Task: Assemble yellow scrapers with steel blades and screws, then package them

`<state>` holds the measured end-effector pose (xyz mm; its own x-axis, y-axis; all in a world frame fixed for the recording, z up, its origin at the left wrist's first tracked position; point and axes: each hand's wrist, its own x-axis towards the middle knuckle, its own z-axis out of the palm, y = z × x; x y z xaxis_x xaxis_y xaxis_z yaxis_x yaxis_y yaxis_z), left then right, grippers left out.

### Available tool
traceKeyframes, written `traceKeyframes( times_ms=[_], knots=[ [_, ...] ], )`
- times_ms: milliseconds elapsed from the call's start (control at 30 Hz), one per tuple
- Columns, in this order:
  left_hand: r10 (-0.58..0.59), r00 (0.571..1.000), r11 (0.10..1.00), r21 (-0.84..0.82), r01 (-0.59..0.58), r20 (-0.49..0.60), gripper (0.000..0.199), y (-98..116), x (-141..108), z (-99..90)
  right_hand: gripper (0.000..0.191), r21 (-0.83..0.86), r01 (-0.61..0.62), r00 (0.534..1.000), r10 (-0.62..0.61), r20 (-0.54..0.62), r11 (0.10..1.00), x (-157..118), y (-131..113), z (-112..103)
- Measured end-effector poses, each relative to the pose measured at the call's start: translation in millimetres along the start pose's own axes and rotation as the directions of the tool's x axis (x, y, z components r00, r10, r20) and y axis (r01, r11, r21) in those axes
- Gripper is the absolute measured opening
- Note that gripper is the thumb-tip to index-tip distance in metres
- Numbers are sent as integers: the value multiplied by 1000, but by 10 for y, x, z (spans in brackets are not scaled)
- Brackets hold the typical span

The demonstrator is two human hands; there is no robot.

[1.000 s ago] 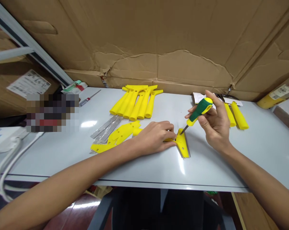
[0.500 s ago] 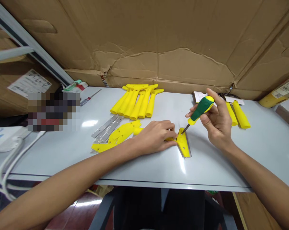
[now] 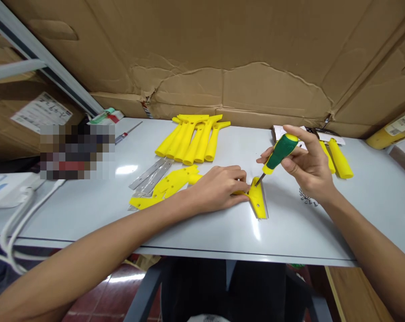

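My left hand (image 3: 224,188) is closed around the handle of a yellow scraper (image 3: 259,201), which lies on the table with a metal blade along its right edge. In my right hand (image 3: 311,167) is a screwdriver (image 3: 280,153) with a green and yellow grip. It leans over the scraper head, its tip at the upper screw hole. A second screw or hole shows lower on the head. Several small screws (image 3: 308,199) lie beside my right wrist. Left of my left hand are loose yellow plates (image 3: 175,181) and flat metal blades (image 3: 152,174).
Several yellow scraper handles (image 3: 192,138) lie in a row at the back. Two more yellow handles (image 3: 339,161) rest at the right. Another screwdriver (image 3: 128,132) lies back left, near white cables (image 3: 18,223). Cardboard (image 3: 222,53) stands behind the table.
My right hand has shifted slightly right, its fingers changing position on the screwdriver, and the small screws have come into sight. My left hand still holds the scraper in place.
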<state>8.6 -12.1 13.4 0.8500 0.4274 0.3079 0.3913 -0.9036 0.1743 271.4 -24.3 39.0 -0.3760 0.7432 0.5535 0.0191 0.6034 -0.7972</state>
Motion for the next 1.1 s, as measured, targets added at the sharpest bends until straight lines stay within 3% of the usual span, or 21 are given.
traceKeyframes(
  times_ms=[233,367,567,933,1100],
  knots=[
    [-25,1000,999,22,25,15,23,30,-1,2,66,0,-49,999,49,-17,999,1,24,-6],
    [-62,998,997,38,62,11,18,76,4,8,64,-123,-9,992,-6,-124,992,-12,20,60],
    [-179,984,979,98,178,-1,18,207,-2,38,66,-340,6,947,-115,-300,941,-68,-71,250],
    [-144,990,983,110,144,-3,18,218,10,15,70,-349,78,951,-175,-256,934,-100,31,282],
    [-118,993,987,105,119,-15,19,190,-1,29,66,-277,132,912,-226,-343,952,-85,-82,319]
  ],
)
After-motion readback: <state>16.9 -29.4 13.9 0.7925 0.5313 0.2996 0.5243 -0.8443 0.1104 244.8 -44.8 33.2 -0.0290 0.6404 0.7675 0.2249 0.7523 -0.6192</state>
